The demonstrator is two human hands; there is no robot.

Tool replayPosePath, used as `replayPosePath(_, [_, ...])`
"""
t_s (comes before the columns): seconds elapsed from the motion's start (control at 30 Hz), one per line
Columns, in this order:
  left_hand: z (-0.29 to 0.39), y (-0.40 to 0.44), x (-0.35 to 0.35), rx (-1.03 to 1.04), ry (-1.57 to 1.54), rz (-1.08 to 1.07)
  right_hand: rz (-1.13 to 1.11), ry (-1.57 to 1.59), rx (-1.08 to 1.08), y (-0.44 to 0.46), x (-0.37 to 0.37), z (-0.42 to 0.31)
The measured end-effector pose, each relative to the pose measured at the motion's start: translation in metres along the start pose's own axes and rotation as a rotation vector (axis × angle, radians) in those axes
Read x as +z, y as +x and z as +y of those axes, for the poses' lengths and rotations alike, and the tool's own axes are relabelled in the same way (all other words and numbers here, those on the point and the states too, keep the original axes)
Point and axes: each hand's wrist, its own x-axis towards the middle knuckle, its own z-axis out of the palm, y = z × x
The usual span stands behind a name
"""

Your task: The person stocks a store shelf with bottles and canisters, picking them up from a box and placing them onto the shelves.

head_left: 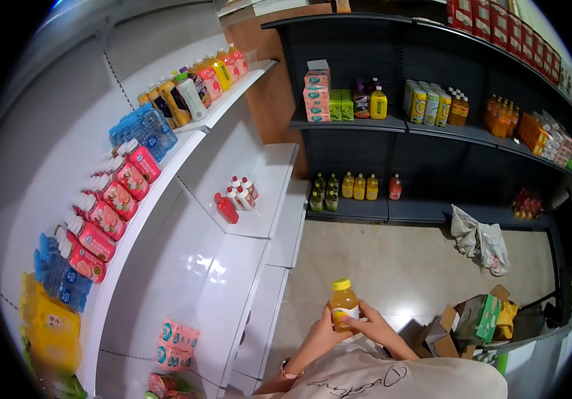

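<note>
A yellow-capped bottle of yellow drink [344, 300] stands upright between my two hands, in front of my body. My left hand [329, 327] is wrapped round its left side. On the right side, my right hand [370, 324] grips it too, with the thumb across the lower part of the label. The bottle's base is partly hidden by my fingers. Beyond the bottle lies the tiled floor [339, 249].
White shelves [196, 139] on the left hold pink bottles [103, 216], blue-wrapped packs and other drinks. Dark shelves [445, 133] at the back carry bottles, cans and cartons. On the floor are a white plastic bag [479, 239] and opened cardboard boxes [442, 332].
</note>
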Motion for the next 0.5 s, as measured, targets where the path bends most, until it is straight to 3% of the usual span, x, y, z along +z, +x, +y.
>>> replayPosePath(0.23, [0.012,0.07,-0.001,0.063,-0.214,-0.131,-0.004,0.16,-0.002,0.059,-0.053,0.01])
replayPosePath(0.4, [-0.017,0.107,-0.019,0.046,-0.318,-0.101,-0.06,0.151,0.046,0.115,-0.052,0.032])
replayPosePath(0.5, [-0.015,0.137,-0.04,0.025,-0.493,-0.073,-0.111,0.116,0.005,0.155,-0.057,0.003])
